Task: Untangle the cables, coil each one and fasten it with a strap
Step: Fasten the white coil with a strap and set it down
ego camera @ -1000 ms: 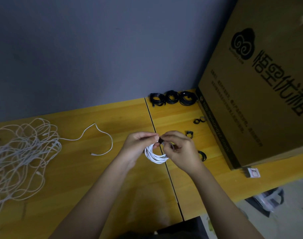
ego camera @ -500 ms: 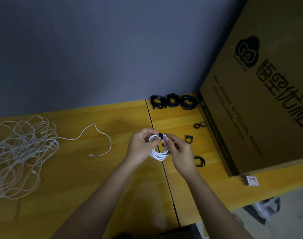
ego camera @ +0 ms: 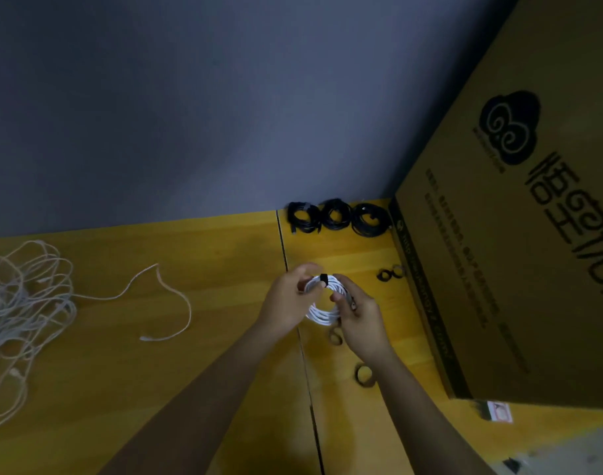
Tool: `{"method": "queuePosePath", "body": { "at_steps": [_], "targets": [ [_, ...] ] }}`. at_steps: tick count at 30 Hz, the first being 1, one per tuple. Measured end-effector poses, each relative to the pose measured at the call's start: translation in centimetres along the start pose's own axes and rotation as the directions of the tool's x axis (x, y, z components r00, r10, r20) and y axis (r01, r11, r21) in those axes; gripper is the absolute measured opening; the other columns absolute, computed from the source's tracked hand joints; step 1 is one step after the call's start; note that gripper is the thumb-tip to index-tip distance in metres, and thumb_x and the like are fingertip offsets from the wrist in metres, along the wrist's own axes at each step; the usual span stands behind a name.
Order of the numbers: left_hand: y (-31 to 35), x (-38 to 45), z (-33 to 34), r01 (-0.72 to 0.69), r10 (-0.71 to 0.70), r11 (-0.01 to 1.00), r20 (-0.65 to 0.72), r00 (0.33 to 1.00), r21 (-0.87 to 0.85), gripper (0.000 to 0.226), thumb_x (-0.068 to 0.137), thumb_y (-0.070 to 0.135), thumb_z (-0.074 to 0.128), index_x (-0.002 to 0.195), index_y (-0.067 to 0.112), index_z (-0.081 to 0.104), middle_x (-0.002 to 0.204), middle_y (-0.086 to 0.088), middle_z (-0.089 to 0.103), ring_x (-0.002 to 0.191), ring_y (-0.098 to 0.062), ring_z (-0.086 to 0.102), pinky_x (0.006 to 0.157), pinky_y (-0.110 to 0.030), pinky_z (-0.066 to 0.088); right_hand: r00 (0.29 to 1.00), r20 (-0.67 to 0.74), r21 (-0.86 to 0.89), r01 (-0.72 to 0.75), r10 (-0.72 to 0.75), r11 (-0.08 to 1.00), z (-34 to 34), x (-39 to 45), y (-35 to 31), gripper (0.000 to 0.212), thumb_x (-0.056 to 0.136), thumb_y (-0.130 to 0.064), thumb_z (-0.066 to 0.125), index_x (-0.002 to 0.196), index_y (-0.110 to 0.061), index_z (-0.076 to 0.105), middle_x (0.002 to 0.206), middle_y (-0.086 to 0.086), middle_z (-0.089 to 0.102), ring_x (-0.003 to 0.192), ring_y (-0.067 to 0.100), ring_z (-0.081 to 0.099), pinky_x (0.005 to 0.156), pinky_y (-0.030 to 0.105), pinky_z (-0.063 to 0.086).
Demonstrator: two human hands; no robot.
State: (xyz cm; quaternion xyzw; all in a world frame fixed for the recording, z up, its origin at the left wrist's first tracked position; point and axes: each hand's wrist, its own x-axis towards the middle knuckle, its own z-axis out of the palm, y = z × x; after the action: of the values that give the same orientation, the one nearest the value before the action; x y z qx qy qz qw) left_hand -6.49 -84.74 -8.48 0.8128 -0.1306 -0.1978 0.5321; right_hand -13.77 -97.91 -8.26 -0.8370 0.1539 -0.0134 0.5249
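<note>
left hand (ego camera: pixel 286 299) + right hand (ego camera: pixel 360 315) grip white coil (ego camera: pixel 322 313), black strap (ego camera: pixel 324 279) on top | 3 black coils (ego camera: pixel 334 219) by wall | white tangle (ego camera: pixel 22 303) left on table (ego camera: pixel 190 371) | box (ego camera: pixel 516 252) right

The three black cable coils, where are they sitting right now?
In the head view the three black cable coils lie in a row at the table's far edge against the wall, right of its seam and just left of the cardboard box.
</note>
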Motion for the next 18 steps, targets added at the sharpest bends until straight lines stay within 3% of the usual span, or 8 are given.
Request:
{"method": "queuePosePath", "body": {
  "at_steps": [3, 5, 7, 9, 12, 14, 16, 18],
  "targets": [
    [0.3, 3.9, 1.9, 0.001, -0.002, 0.989, 0.008, 1.000, 0.146, 0.027, 0.096, 0.032, 0.056, 0.120, 0.021, 0.061, 0.111, -0.002, 0.067, 0.101, -0.015, 0.062, 0.075, -0.026, 0.048, 0.999, -0.021, -0.015, -0.027, 0.026, 1.000, -1.7, 3.6, 2.1, 0.037, 0.101, -0.016, 0.045, 0.138, -0.015, 0.048, 0.103, 0.000, 0.063, 0.081, -0.001, 0.055, 0.061, 0.004, 0.040],
    [0.6, 6.9, 3.5, 0.006, -0.009, 0.982, 0.013, 1.000, 0.187, 0.027, 0.096, 0.031, 0.056, 0.119, 0.019, 0.061, 0.112, -0.004, 0.067, 0.100, -0.017, 0.062, 0.073, -0.028, 0.048, 0.997, -0.050, 0.030, -0.060, 0.062, 0.998, -2.8, 6.0, 3.7, 0.037, 0.100, -0.018, 0.048, 0.137, -0.015, 0.048, 0.090, -0.004, 0.062, 0.065, -0.005, 0.052, 0.053, 0.006, 0.038],
    [0.6, 9.9, 5.3, 0.013, -0.014, 0.985, 0.005, 1.000, 0.171, 0.027, 0.096, 0.028, 0.056, 0.119, 0.015, 0.061, 0.110, -0.006, 0.067, 0.097, -0.018, 0.063, 0.073, -0.029, 0.048, 0.985, -0.140, 0.091, -0.090, 0.103, 0.992, -4.0, 8.4, 5.3, 0.034, 0.098, -0.024, 0.051, 0.131, -0.018, 0.050, 0.074, -0.002, 0.058, 0.051, 0.001, 0.050, 0.046, 0.012, 0.035],
    [0.2, 12.6, 7.1, 0.029, -0.027, 0.992, -0.021, 0.999, 0.120, 0.025, 0.096, 0.025, 0.056, 0.118, 0.013, 0.061, 0.105, -0.008, 0.068, 0.090, -0.019, 0.063, 0.070, -0.029, 0.048, 0.959, -0.255, 0.078, -0.111, 0.127, 0.991, -5.0, 10.5, 7.1, 0.030, 0.098, -0.029, 0.049, 0.125, -0.016, 0.053, 0.083, -0.001, 0.062, 0.067, 0.004, 0.060, 0.051, 0.011, 0.040],
    [-1.3, 15.8, 9.2, 0.065, -0.062, 0.996, -0.047, 0.997, 0.059, 0.026, 0.097, 0.024, 0.055, 0.119, 0.011, 0.059, 0.099, -0.011, 0.067, 0.085, -0.024, 0.063, 0.071, -0.035, 0.050, 0.952, -0.305, -0.265, -0.101, 0.016, 0.959, -6.3, 12.7, 10.3, 0.034, 0.102, -0.023, 0.037, 0.125, -0.006, 0.056, 0.111, 0.012, 0.063, 0.101, 0.027, 0.059, 0.079, 0.028, 0.047],
    [-2.7, 17.3, 10.2, 0.084, -0.082, 0.995, -0.049, 0.995, 0.058, 0.028, 0.098, 0.023, 0.054, 0.122, 0.009, 0.057, 0.100, -0.013, 0.067, 0.087, -0.028, 0.063, 0.072, -0.038, 0.049, 0.988, -0.153, -0.587, -0.084, -0.009, 0.805, -6.6, 13.6, 12.4, 0.036, 0.101, -0.016, 0.036, 0.131, -0.004, 0.052, 0.133, 0.016, 0.052, 0.124, 0.033, 0.045, 0.101, 0.040, 0.037],
    [-4.0, 18.2, 11.1, 0.098, -0.095, 0.993, -0.049, 0.994, 0.068, 0.031, 0.098, 0.023, 0.054, 0.125, 0.007, 0.056, 0.103, -0.014, 0.066, 0.091, -0.030, 0.063, 0.072, -0.036, 0.048, 0.995, -0.030, -0.731, -0.089, 0.099, 0.676, -6.6, 13.9, 14.1, 0.041, 0.102, -0.021, 0.034, 0.141, -0.010, 0.043, 0.150, 0.008, 0.033, 0.139, 0.028, 0.026, 0.113, 0.038, 0.022],
    [-5.0, 18.7, 11.9, 0.107, -0.104, 0.992, -0.049, 0.993, 0.063, 0.033, 0.098, 0.022, 0.054, 0.126, 0.006, 0.056, 0.105, -0.015, 0.066, 0.091, -0.030, 0.062, 0.072, -0.034, 0.047, 0.984, -0.032, -0.773, -0.136, 0.176, 0.619, -6.3, 13.3, 15.2, 0.044, 0.102, -0.027, 0.033, 0.145, -0.015, 0.035, 0.153, 0.005, 0.027, 0.140, 0.025, 0.022, 0.113, 0.034, 0.019]
  ]
}}
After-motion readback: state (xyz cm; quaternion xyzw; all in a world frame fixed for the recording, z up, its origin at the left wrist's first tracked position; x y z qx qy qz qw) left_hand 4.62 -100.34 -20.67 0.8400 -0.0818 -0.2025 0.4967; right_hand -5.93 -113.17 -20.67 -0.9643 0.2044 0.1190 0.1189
